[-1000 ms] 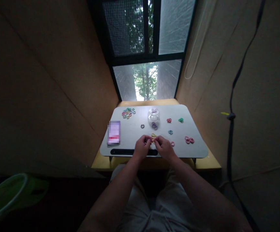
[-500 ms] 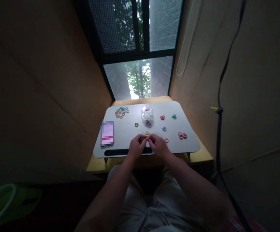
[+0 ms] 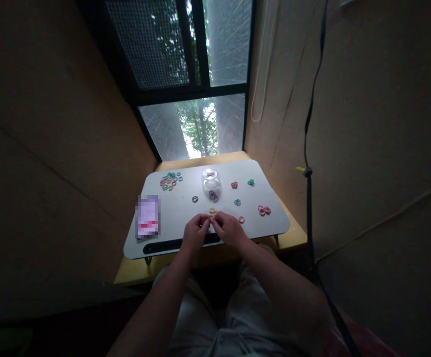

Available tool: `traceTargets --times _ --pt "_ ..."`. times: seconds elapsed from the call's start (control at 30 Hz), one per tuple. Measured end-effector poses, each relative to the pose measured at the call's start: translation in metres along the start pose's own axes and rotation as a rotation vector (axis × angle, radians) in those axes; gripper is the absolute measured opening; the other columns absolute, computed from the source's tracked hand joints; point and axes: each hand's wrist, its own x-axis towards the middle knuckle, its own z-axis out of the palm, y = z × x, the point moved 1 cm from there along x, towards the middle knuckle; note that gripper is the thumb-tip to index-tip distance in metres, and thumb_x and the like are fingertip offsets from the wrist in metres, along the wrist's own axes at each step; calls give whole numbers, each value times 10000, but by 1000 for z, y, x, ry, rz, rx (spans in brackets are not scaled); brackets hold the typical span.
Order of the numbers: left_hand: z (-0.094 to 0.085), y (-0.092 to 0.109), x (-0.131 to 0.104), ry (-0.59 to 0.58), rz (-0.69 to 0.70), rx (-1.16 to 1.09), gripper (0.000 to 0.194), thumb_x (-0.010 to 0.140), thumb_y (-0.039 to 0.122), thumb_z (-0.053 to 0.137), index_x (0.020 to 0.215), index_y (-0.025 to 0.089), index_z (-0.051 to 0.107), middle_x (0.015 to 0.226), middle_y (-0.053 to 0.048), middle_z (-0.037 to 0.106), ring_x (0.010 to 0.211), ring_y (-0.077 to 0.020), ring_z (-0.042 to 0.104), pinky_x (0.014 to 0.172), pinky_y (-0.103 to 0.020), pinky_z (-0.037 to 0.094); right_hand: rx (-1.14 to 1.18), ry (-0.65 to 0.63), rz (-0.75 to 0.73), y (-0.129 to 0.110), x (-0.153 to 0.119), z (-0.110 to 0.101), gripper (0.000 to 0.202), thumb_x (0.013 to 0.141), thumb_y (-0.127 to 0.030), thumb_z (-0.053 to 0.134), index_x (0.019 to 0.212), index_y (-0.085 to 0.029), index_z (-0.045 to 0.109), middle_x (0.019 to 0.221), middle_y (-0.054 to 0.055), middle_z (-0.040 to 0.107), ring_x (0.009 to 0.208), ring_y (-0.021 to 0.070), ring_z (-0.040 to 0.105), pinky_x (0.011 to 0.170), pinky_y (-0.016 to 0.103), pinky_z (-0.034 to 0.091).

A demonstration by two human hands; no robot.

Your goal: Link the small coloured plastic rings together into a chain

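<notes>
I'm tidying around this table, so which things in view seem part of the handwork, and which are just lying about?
Likely part of it:
- small piece at the fingertips of the left hand and right hand
- yellow rings just beyond
- mixed ring pile
- colour-grouped clusters, such as green rings

Probably just about:
- pixelated flat object
- hanging dark strap
</notes>
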Motion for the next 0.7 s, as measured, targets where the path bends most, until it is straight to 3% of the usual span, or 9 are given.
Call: traceTargets --times 0.3,0.5,0.7 --pt "0 1 3 37 -108 -93 374 752 484 656 883 139 721 694 -43 697 587 -137 601 547 -233 470 172 -27 56 8 8 1 142 847 -300 563 904 -200 645 773 12 679 649 131 568 617 241 433" --pt "-1 3 2 31 -116 -66 359 774 484 626 778 137 720 632 -32 670 543 -128 580 513 -220 455 310 -44 101 16 7 3 127 824 -281 555 830 -183 637 767 17 690 666 135 603 622 239 456" --pt "-1 3 2 19 -101 -46 354 782 477 614 768 140 719 657 -40 682 557 -138 589 529 -228 461 274 -27 80 17 5 4 111 814 -272 562 828 -196 641 758 8 684 654 135 588 620 242 455"
